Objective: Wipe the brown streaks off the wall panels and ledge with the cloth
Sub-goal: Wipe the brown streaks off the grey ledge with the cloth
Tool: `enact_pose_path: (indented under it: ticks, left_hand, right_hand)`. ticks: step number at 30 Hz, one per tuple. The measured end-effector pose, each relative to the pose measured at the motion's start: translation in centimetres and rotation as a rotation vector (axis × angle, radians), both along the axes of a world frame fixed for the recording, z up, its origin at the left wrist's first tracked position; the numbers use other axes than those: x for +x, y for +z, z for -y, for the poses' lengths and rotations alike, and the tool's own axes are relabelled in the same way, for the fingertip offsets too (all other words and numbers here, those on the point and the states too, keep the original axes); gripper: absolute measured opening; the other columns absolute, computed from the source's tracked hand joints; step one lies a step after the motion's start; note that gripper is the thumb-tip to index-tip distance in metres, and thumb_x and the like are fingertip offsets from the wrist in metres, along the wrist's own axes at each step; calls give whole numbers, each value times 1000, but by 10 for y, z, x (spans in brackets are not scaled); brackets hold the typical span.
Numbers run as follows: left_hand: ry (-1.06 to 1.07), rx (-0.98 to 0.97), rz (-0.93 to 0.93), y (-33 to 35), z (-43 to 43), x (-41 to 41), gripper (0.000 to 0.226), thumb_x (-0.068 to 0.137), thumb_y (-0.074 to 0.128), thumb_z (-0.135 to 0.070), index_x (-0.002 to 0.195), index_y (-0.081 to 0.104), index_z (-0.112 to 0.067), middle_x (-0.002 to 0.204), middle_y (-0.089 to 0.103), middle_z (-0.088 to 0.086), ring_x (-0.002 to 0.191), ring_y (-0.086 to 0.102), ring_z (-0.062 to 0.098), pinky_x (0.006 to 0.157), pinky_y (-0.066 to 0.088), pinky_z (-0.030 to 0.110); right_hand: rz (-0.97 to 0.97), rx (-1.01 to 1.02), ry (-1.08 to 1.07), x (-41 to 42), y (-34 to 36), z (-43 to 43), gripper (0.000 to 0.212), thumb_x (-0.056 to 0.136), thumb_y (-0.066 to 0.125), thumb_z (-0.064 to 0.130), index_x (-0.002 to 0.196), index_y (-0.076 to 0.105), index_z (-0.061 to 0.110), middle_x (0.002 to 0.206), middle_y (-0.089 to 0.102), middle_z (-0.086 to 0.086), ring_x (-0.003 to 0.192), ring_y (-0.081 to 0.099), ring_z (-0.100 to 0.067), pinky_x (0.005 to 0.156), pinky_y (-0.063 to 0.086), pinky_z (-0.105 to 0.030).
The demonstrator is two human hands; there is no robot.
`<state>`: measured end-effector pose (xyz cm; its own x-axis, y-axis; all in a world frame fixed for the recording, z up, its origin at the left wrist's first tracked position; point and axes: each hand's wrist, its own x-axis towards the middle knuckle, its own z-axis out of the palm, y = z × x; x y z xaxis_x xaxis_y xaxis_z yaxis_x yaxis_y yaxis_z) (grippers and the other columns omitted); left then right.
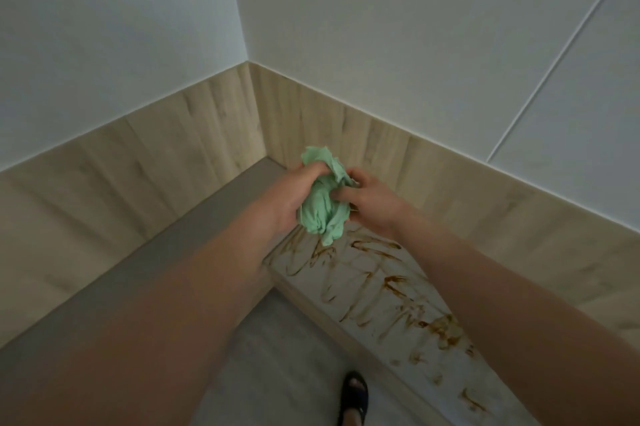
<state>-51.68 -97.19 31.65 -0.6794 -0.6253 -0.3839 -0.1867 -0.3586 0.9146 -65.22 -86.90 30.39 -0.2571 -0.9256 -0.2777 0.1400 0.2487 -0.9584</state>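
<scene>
We find the brown streaks (377, 283) on the ledge (408, 328) unwiped; both hands' fingers (313, 170) bunch the cloth (322, 207) above.

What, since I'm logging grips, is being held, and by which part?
The bunched green cloth: left hand grips its left side, right hand pinches its right side.

Dim, flat indoor light; soft picture.
Shadows are weak and diffuse; the white wall (415, 27) looks grey-blue. The wide lens bends straight lines near the borders. The near forearms (156, 304) are a little blurred and fine detail is smeared.
</scene>
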Motion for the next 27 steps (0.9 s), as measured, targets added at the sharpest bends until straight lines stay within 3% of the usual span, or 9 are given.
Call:
enact_pose_path:
  ticks: [3, 5, 8, 9, 13, 17, 22, 25, 27]
  left_hand:
    - [-106, -210, 180, -4, 36, -23, 52, 74, 71, -20, 123, 68, -4, 109, 76, 17, 99, 76, 31, 90, 62, 48]
    - [-160, -307, 323, -7, 61, -38, 58, 63, 74, -25, 117, 70, -4, 102, 76, 13, 92, 77, 27, 84, 64, 45]
    - [-169, -373, 397, -8, 93, -54, 17, 85, 76, -16, 101, 71, -15, 92, 74, 0, 79, 73, 14, 66, 60, 22]
    - [-161, -348, 380, -8, 102, -57, 15, 88, 78, -18, 101, 71, -17, 92, 75, -1, 79, 74, 13, 66, 58, 21]
    - [-124, -204, 204, -11, 143, -68, 34, 88, 81, -31, 114, 76, -10, 106, 79, 9, 99, 77, 26, 95, 58, 41]
    - [-115, -121, 84, -19, 195, -87, 33, 98, 68, -27, 122, 71, -5, 118, 74, 19, 108, 73, 34, 98, 56, 48]
    - [-298, -669, 339, -38, 267, -96, 52, 98, 48, -59, 118, 67, -16, 114, 72, 7, 106, 67, 27, 96, 53, 42]
    - [-394, -760, 374, -45, 299, -92, 43, 106, 48, -50, 127, 58, -14, 112, 63, 3, 101, 59, 20, 88, 42, 30]
    - [-499, -724, 370, -52, 320, -84, 39, 103, 56, -48, 130, 49, -22, 101, 59, -2, 88, 59, 15, 80, 41, 31]
  right_hand:
    - [22, 5, -50, -41, -10, 32, 32, 90, 59, -6, 121, 62, 3, 113, 69, -22, 101, 70, -34, 96, 56, -50]
    - [50, 36, -106, -70, -15, 50, 39, 84, 62, 2, 123, 65, 0, 114, 71, -25, 102, 71, -36, 92, 58, -50]
    - [1, 50, -204, -108, -24, 71, 17, 96, 64, 10, 108, 73, 3, 92, 77, -13, 83, 73, -25, 69, 59, -34]
    - [-4, 55, -232, -118, -28, 75, 16, 97, 66, 14, 107, 73, 4, 91, 78, -10, 84, 74, -25, 70, 59, -33]
    - [-31, 62, -296, -143, -39, 98, 34, 95, 73, 29, 114, 72, 2, 105, 78, -12, 101, 74, -31, 84, 57, -37]
    - [-60, 29, -376, -141, -42, 129, 37, 99, 67, 38, 124, 69, 11, 114, 75, -6, 106, 71, -24, 88, 57, -36]
    - [-193, 30, -535, -111, -50, 165, 14, 104, 59, 31, 118, 61, 30, 120, 67, -5, 110, 68, -24, 92, 59, -39]
    - [-217, 66, -617, -88, -62, 182, 24, 101, 65, 29, 118, 54, 42, 119, 66, -13, 101, 70, -30, 87, 62, -47]
    - [-193, 65, -653, -69, -69, 194, 30, 103, 61, 24, 120, 52, 48, 117, 65, -14, 97, 71, -30, 84, 63, -47]
